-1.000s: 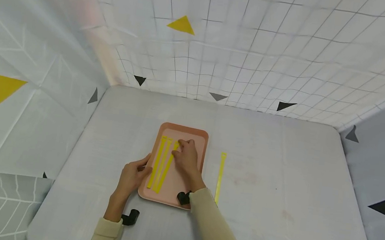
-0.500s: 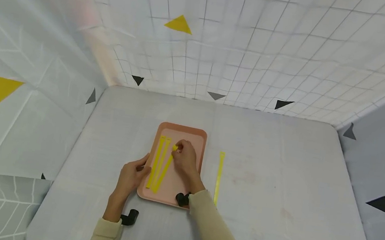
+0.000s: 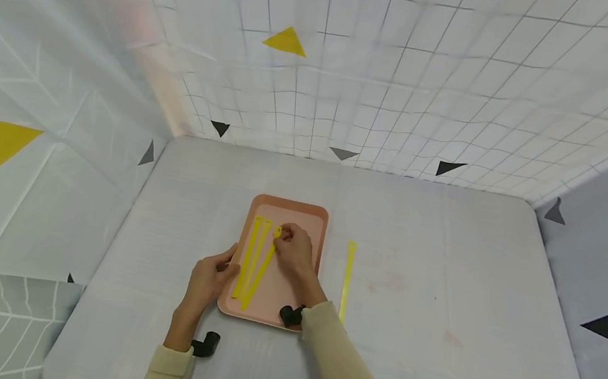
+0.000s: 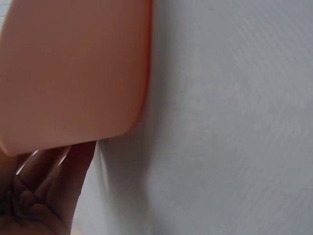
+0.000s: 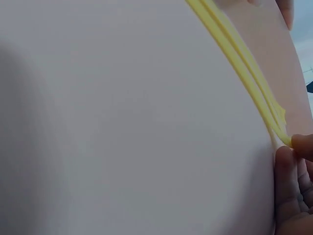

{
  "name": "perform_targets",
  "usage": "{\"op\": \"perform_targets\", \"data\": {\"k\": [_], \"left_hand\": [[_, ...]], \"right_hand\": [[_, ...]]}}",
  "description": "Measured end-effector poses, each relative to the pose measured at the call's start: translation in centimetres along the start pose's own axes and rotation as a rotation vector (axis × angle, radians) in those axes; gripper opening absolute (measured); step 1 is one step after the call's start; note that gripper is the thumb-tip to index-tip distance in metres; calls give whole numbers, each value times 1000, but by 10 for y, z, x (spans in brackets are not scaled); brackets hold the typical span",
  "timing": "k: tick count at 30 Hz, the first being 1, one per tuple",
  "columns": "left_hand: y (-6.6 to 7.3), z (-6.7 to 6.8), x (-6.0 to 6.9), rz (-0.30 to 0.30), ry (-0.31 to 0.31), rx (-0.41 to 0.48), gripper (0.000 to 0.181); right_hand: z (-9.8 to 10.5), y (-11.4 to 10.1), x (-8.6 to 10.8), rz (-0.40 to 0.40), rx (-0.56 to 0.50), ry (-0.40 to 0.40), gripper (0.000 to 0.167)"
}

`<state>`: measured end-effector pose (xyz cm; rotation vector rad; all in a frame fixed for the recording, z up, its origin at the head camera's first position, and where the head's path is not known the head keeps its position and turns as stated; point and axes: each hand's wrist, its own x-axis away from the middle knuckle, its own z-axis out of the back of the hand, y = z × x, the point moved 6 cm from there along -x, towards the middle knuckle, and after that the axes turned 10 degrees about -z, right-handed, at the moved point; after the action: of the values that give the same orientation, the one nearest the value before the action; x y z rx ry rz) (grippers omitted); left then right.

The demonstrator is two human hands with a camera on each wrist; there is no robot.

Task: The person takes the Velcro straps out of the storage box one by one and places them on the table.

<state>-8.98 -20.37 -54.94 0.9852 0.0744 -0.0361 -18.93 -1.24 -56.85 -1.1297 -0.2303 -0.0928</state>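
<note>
Two strips (image 3: 247, 257) lie in the tray (image 3: 301, 214); the right hand (image 3: 297, 252) pinches a third strip (image 3: 259, 272). A fourth strip (image 3: 346, 282) is still outside the tray. The left hand (image 3: 208, 277) grips its edge.

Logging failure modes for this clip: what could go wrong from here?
1. The right hand pinches the held yellow strip near its far end; moving it might disturb the middle yellow strip, as their near ends look close.
2. The right sleeve appears close to the table strip and might nudge it.
3. The left hand grips the tray; a tug could shift everything.
</note>
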Motion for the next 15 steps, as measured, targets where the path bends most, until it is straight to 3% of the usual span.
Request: {"op": "perform_targets", "data": {"k": [6,15], "left_hand": [[1,1,1,7,7,-2,51],[4,2,1,-11,13,5,51]], "right_hand": [[0,2,0,-18,-28,9,23],[-1,6,-1,-66,-208,-26,19]]}}
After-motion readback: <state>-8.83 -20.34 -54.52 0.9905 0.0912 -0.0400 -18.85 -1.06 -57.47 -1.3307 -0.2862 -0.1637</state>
